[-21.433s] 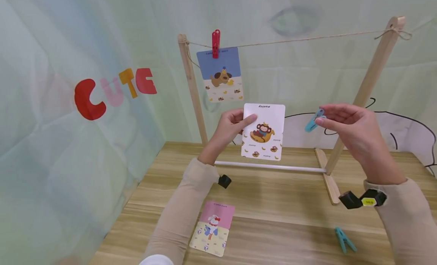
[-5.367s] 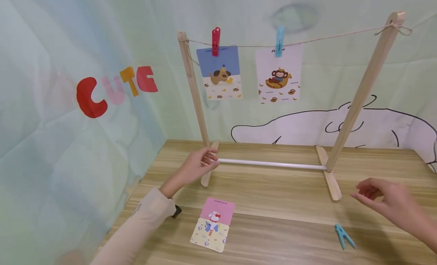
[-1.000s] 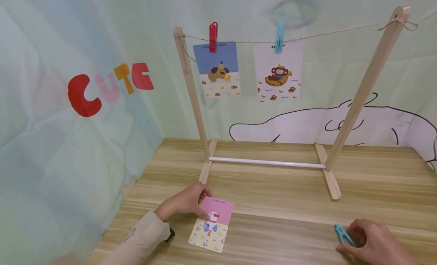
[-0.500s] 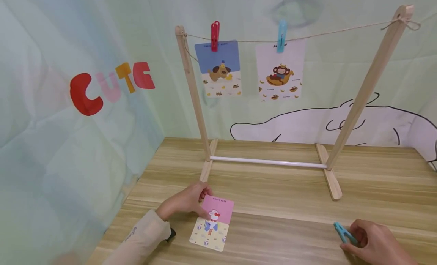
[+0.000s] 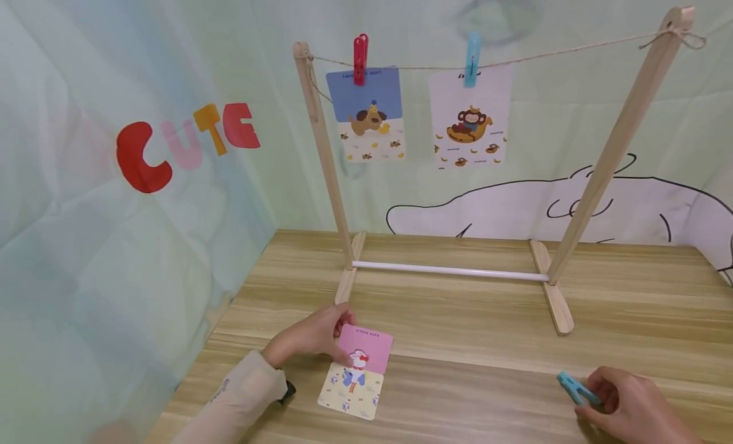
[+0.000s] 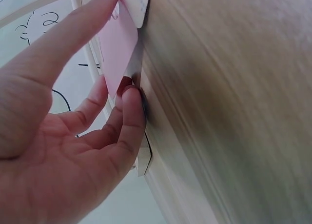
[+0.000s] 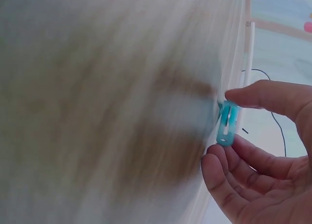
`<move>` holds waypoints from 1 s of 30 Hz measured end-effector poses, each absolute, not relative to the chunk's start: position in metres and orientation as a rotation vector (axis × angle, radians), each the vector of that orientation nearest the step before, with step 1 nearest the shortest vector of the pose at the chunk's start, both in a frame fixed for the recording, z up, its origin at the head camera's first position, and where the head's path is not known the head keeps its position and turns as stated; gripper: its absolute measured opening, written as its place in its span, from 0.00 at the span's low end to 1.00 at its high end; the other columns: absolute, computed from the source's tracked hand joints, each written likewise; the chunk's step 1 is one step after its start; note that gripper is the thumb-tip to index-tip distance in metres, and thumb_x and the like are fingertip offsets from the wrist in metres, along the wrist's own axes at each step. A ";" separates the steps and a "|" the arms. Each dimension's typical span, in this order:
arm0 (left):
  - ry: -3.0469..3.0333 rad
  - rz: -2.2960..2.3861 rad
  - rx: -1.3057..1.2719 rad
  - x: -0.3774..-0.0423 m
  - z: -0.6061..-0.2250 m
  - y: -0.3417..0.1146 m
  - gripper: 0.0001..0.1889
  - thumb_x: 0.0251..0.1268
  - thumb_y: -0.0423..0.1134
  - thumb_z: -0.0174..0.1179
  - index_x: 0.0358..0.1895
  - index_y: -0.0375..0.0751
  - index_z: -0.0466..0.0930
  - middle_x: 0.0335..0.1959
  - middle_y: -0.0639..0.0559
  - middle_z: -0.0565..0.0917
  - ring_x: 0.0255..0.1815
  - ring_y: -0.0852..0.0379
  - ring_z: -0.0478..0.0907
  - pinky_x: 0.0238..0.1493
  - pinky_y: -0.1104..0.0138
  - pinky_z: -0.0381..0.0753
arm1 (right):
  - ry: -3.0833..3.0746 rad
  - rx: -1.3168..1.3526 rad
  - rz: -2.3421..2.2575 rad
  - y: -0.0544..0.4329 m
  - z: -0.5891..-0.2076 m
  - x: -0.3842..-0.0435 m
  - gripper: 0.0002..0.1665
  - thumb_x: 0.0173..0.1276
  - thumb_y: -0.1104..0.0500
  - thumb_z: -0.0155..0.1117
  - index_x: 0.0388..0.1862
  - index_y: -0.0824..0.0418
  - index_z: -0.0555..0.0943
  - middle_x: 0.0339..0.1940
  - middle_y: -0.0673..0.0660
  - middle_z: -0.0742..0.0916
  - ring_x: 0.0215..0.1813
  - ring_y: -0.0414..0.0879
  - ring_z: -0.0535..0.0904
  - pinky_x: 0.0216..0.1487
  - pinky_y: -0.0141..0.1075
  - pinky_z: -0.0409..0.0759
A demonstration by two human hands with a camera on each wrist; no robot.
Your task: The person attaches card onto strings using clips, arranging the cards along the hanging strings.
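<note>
One rabbit card [image 5: 359,373], pink above and pale yellow below, lies on the near left part of a wood-grain table [image 5: 458,333], its rounded corners framing a white rabbit with a red bow and blue clothing. Small dark lettering runs along the pink edge, and little figures dot the yellow half. The person's left hand [image 5: 312,336] pinches the card's pink end, thumb on top and fingers beneath, with that end raised off the wood in the left wrist view. Well apart, the right hand [image 5: 632,402] holds a teal clothespin [image 5: 572,385] between thumb and fingertips, close to the tabletop. Behind them stands a wooden rack [image 5: 322,158] with a white crossbar [image 5: 449,270]. From its string [image 5: 550,53] hang a blue-topped dog card [image 5: 369,119], under a red clothespin [image 5: 359,60], and a white monkey card [image 5: 469,126], under a light-blue clothespin [image 5: 472,61]. Colored letters [image 5: 134,161] mark the pale green backdrop [image 5: 63,291] at left.
</note>
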State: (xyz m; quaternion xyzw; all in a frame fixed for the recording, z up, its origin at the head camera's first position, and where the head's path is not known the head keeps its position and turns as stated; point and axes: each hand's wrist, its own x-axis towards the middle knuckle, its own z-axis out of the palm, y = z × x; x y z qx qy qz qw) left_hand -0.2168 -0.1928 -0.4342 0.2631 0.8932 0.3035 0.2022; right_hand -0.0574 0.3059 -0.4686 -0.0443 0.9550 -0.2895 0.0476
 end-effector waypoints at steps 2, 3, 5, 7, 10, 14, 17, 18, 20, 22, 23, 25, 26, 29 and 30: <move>2.491 0.849 0.740 -0.217 -0.434 -0.193 0.30 0.42 0.39 0.83 0.47 0.39 0.73 0.37 0.49 0.75 0.39 0.53 0.70 0.39 0.65 0.72 | 2.901 -0.090 -0.896 0.305 -0.468 -0.058 0.16 0.56 0.57 0.78 0.36 0.63 0.81 0.27 0.49 0.81 0.27 0.33 0.73 0.26 0.30 0.76; 2.489 0.855 0.744 -0.216 -0.433 -0.193 0.30 0.42 0.39 0.83 0.47 0.39 0.73 0.37 0.49 0.75 0.39 0.53 0.70 0.39 0.65 0.73 | 2.900 -0.066 -0.904 0.305 -0.468 -0.058 0.16 0.57 0.58 0.78 0.37 0.63 0.81 0.28 0.49 0.81 0.27 0.34 0.73 0.26 0.30 0.76; 2.484 0.864 0.754 -0.216 -0.433 -0.193 0.30 0.42 0.39 0.83 0.46 0.39 0.73 0.37 0.49 0.75 0.38 0.53 0.70 0.39 0.65 0.73 | 2.912 -0.037 -0.921 0.305 -0.468 -0.057 0.16 0.56 0.59 0.78 0.38 0.64 0.80 0.28 0.50 0.81 0.27 0.34 0.73 0.27 0.30 0.76; 2.480 0.873 0.766 -0.217 -0.433 -0.194 0.30 0.42 0.39 0.83 0.46 0.39 0.72 0.36 0.49 0.75 0.38 0.54 0.70 0.37 0.66 0.73 | 2.937 -0.030 -0.925 0.305 -0.468 -0.057 0.17 0.56 0.59 0.78 0.38 0.64 0.80 0.28 0.50 0.81 0.27 0.33 0.73 0.27 0.30 0.76; 2.473 0.885 0.784 -0.218 -0.432 -0.195 0.30 0.42 0.38 0.83 0.45 0.38 0.72 0.35 0.49 0.75 0.37 0.54 0.70 0.36 0.68 0.72 | 2.968 -0.032 -0.942 0.304 -0.469 -0.056 0.17 0.55 0.59 0.79 0.37 0.64 0.80 0.27 0.50 0.81 0.26 0.33 0.73 0.26 0.30 0.75; 2.457 0.907 0.794 -0.218 -0.431 -0.196 0.30 0.42 0.38 0.82 0.46 0.38 0.71 0.36 0.49 0.75 0.37 0.53 0.70 0.35 0.68 0.73 | 2.977 -0.034 -0.969 0.304 -0.469 -0.055 0.16 0.55 0.60 0.79 0.37 0.63 0.80 0.26 0.49 0.81 0.26 0.33 0.72 0.26 0.30 0.75; 2.434 0.937 0.771 -0.219 -0.431 -0.198 0.30 0.43 0.37 0.82 0.47 0.38 0.71 0.36 0.49 0.76 0.37 0.53 0.71 0.35 0.68 0.73 | 2.958 -0.030 -0.977 0.304 -0.468 -0.055 0.16 0.56 0.60 0.78 0.37 0.64 0.80 0.26 0.49 0.82 0.26 0.33 0.74 0.27 0.30 0.76; 2.422 0.947 0.763 -0.219 -0.431 -0.198 0.30 0.44 0.37 0.82 0.47 0.38 0.71 0.36 0.50 0.76 0.37 0.53 0.71 0.35 0.68 0.73 | 2.947 -0.027 -0.981 0.304 -0.468 -0.055 0.16 0.56 0.60 0.78 0.38 0.64 0.80 0.27 0.49 0.82 0.26 0.33 0.74 0.27 0.30 0.77; 2.398 0.968 0.752 -0.220 -0.431 -0.200 0.30 0.45 0.36 0.81 0.48 0.38 0.70 0.34 0.50 0.76 0.35 0.55 0.71 0.32 0.69 0.72 | 2.929 -0.018 -0.988 0.304 -0.467 -0.056 0.16 0.57 0.59 0.78 0.39 0.65 0.80 0.28 0.50 0.83 0.27 0.33 0.75 0.28 0.30 0.78; 2.367 0.997 0.754 -0.220 -0.431 -0.201 0.30 0.45 0.35 0.81 0.48 0.37 0.69 0.31 0.50 0.78 0.31 0.57 0.70 0.30 0.70 0.70 | 2.907 -0.010 -0.999 0.305 -0.467 -0.056 0.17 0.58 0.60 0.77 0.40 0.66 0.80 0.30 0.51 0.83 0.28 0.33 0.76 0.28 0.30 0.79; 2.345 1.018 0.759 -0.221 -0.432 -0.201 0.30 0.46 0.34 0.80 0.48 0.36 0.69 0.30 0.50 0.79 0.30 0.58 0.70 0.28 0.71 0.70 | 2.901 -0.007 -1.009 0.305 -0.467 -0.056 0.17 0.58 0.60 0.77 0.40 0.66 0.80 0.31 0.51 0.84 0.28 0.33 0.77 0.29 0.30 0.80; 2.291 1.068 0.756 -0.221 -0.433 -0.202 0.30 0.47 0.31 0.79 0.48 0.35 0.68 0.29 0.49 0.81 0.28 0.59 0.72 0.27 0.72 0.71 | 2.886 -0.005 -1.034 0.305 -0.467 -0.056 0.17 0.58 0.61 0.77 0.41 0.67 0.80 0.32 0.52 0.84 0.29 0.34 0.78 0.29 0.30 0.80; 2.267 1.090 0.757 -0.221 -0.434 -0.203 0.29 0.47 0.30 0.78 0.48 0.34 0.68 0.28 0.48 0.83 0.27 0.59 0.73 0.27 0.72 0.71 | 2.876 -0.001 -1.049 0.305 -0.467 -0.056 0.17 0.58 0.62 0.77 0.41 0.68 0.80 0.32 0.53 0.84 0.29 0.34 0.78 0.29 0.30 0.81; 2.201 1.154 0.737 -0.222 -0.436 -0.204 0.26 0.51 0.27 0.75 0.48 0.32 0.67 0.31 0.46 0.86 0.28 0.58 0.79 0.28 0.72 0.77 | 2.868 0.009 -1.081 0.305 -0.467 -0.056 0.17 0.58 0.63 0.77 0.42 0.69 0.80 0.32 0.53 0.84 0.30 0.34 0.78 0.29 0.30 0.81; 2.186 1.167 0.727 -0.223 -0.436 -0.204 0.25 0.52 0.26 0.74 0.48 0.32 0.67 0.31 0.46 0.86 0.28 0.58 0.80 0.29 0.72 0.78 | 2.867 0.013 -1.091 0.305 -0.467 -0.056 0.18 0.58 0.63 0.77 0.42 0.69 0.80 0.32 0.53 0.84 0.30 0.34 0.78 0.29 0.30 0.81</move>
